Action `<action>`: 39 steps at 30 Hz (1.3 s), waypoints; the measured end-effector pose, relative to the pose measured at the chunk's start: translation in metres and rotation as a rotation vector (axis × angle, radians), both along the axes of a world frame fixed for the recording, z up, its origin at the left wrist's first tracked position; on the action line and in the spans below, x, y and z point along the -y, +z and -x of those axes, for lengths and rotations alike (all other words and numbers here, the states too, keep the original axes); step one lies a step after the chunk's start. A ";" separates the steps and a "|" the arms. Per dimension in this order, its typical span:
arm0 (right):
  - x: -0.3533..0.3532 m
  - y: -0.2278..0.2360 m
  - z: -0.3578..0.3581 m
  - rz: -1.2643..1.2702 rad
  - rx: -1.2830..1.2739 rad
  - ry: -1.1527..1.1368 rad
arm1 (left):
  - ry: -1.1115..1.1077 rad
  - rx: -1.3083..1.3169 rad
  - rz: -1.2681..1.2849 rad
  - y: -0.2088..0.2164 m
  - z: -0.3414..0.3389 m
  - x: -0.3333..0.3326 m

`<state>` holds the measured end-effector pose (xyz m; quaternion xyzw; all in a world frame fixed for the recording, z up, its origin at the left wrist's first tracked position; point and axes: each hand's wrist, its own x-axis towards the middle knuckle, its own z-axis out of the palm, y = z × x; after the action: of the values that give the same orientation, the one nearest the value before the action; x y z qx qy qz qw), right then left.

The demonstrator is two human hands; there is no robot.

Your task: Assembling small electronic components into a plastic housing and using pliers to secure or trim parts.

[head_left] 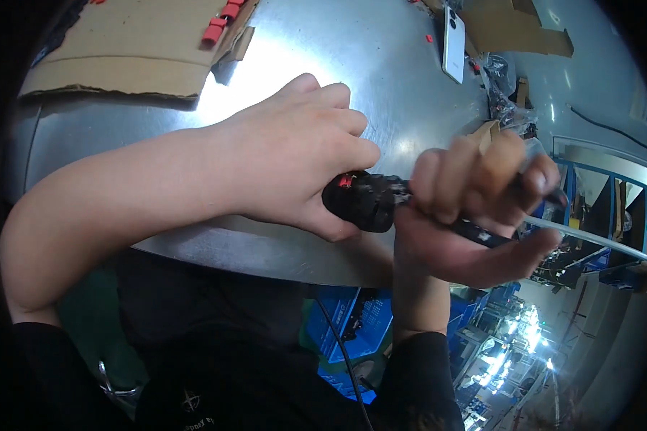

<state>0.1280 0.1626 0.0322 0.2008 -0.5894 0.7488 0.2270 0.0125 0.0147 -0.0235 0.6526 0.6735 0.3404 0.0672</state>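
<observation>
My left hand [302, 147] is closed around a black rounded part with a small red piece on it [363, 205], held just above the near edge of the metal table. Its thumb presses from the near side. Close to the right of that part is my right hand [474, 215], smeared by motion, its fingers curled around a slim black bar-like thing [482, 235]. I cannot make out what kind of thing the bar is. Whether it joins the rounded part is hidden by the fingers and the blur.
On the metal table [388, 72] lies a cardboard sheet [122, 68] at far left, with red parts [213, 32] at its edge. A white phone [453, 47] and clear plastic bags [507, 86] lie at far right. Below the table edge stands a blue crate [370, 330].
</observation>
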 end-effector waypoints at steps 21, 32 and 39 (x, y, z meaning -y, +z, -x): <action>0.027 -0.005 0.005 -0.162 -0.011 -0.037 | -0.015 0.057 -0.058 -0.010 0.001 0.005; 0.021 0.001 0.009 -0.168 0.160 -0.095 | -0.038 0.041 -0.029 -0.002 0.003 0.006; 0.022 -0.004 -0.005 -0.163 0.009 -0.147 | 0.008 0.022 0.027 0.000 -0.001 0.002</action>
<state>0.1331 0.1402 0.0284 0.1715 -0.6626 0.6806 0.2614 0.0133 0.0128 -0.0238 0.6451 0.6801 0.3385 0.0820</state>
